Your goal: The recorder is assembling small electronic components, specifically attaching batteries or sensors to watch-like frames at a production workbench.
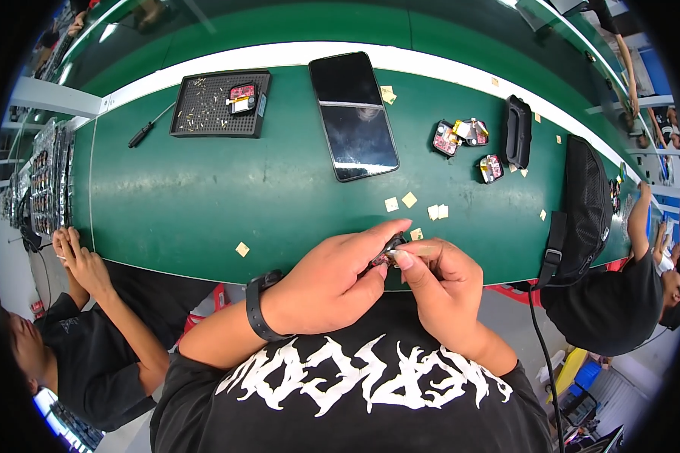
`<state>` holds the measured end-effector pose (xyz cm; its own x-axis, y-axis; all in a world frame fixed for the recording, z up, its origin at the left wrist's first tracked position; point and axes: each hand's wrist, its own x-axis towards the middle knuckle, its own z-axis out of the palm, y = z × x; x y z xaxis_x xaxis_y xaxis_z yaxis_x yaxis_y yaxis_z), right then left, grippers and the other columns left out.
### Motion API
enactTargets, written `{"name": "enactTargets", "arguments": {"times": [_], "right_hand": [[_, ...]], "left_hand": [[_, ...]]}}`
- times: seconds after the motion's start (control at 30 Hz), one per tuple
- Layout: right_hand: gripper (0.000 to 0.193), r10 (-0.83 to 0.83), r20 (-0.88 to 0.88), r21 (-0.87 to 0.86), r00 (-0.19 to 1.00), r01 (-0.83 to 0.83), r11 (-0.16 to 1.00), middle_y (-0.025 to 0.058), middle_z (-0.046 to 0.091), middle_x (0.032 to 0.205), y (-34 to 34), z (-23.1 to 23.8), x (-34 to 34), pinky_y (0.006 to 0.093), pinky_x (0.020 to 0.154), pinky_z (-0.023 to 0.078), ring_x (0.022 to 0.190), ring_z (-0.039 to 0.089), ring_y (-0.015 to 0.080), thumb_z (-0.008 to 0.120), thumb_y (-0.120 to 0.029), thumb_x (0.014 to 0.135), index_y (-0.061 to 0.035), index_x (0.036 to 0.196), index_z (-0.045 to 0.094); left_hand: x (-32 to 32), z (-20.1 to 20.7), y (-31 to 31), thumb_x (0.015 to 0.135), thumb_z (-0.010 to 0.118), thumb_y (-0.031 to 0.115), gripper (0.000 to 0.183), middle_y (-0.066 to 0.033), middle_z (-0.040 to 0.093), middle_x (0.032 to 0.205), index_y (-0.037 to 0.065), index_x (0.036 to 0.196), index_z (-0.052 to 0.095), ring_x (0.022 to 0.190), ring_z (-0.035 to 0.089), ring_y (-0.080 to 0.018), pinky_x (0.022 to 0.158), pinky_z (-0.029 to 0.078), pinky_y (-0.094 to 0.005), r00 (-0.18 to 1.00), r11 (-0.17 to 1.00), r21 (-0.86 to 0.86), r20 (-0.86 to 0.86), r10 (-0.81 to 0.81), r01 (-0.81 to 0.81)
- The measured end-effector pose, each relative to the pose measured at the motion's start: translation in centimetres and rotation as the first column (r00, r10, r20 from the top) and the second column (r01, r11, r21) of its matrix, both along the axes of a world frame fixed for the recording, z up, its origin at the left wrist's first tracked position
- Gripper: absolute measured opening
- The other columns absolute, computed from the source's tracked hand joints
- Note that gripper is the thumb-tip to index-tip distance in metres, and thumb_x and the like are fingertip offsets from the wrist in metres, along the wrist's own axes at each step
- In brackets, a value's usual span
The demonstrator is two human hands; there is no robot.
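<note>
My left hand (332, 275) is closed around a small black device part (390, 251), holding it over the table's near edge. Its black edge shows between thumb and forefinger; most of it is covered by the fingers. My right hand (447, 291) meets it from the right, thumb and forefinger pinched together at the part. What those fingertips grip is too small to make out. Just beyond my hands lie pale yellow paper squares (409, 200). Farther right are open black housings with red circuit boards (445, 139), one more (491, 169) lying nearer.
A black tray (180, 130) holds small brass-coloured pieces and another housing (242, 98), with a screwdriver (140, 137) beside it. A glossy black folding-style panel (355, 140) lies mid-table. To the right are a black case (515, 132) and a black bag (588, 211). People sit at both sides.
</note>
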<state>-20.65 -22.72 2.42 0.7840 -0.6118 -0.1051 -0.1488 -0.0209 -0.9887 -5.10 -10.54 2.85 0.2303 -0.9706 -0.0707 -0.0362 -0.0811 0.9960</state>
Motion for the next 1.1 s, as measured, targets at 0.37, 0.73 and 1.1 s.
{"name": "enactTargets", "arguments": {"times": [0.37, 0.73, 1.1], "right_hand": [[0.019, 0.051, -0.122, 0.418, 0.991, 0.004, 0.908, -0.0079, 0.047, 0.072, -1.0, 0.2, 0.8, 0.0180, 0.057, 0.039, 0.067, 0.046, -0.0005, 0.080, 0.001, 0.087, -0.0024, 0.097, 0.064], [0.012, 0.070, -0.136, 0.594, 0.988, 0.025, 0.804, 0.0010, 0.069, 0.084, -1.6, 1.6, 0.6, 0.0183, 0.056, 0.041, 0.067, 0.054, 0.0004, 0.073, -0.005, 0.095, -0.0015, 0.101, 0.063], [0.013, 0.133, -0.027, 0.627, 0.991, -0.087, 0.774, 0.0087, 0.074, 0.092, -1.9, 3.3, -0.7, 0.0180, 0.057, 0.043, 0.075, 0.064, 0.0028, 0.068, -0.001, 0.097, -0.0010, 0.107, 0.059]], "left_hand": [[0.5, -1.3, 1.2, 0.094, 0.052, -0.003, 0.063, -0.0116, 0.068, 0.099, 0.001, 0.155, 0.038, 0.078, 0.065, -0.0214, 0.076, 0.052, -0.0332, 0.995, 0.993, -0.070, 0.026, -0.098, 0.100], [0.8, 0.2, 1.1, 0.097, 0.053, 0.001, 0.051, -0.0083, 0.068, 0.089, 0.001, 0.148, 0.048, 0.072, 0.065, -0.0150, 0.067, 0.052, -0.0292, 0.998, 0.995, 0.094, 0.036, -0.046, 0.042], [1.0, 0.6, 1.5, 0.096, 0.052, 0.001, 0.051, -0.0078, 0.069, 0.088, -0.002, 0.147, 0.049, 0.069, 0.065, -0.0180, 0.066, 0.053, -0.0316, 0.998, 0.990, -0.124, 0.011, -0.063, 0.064]]}}
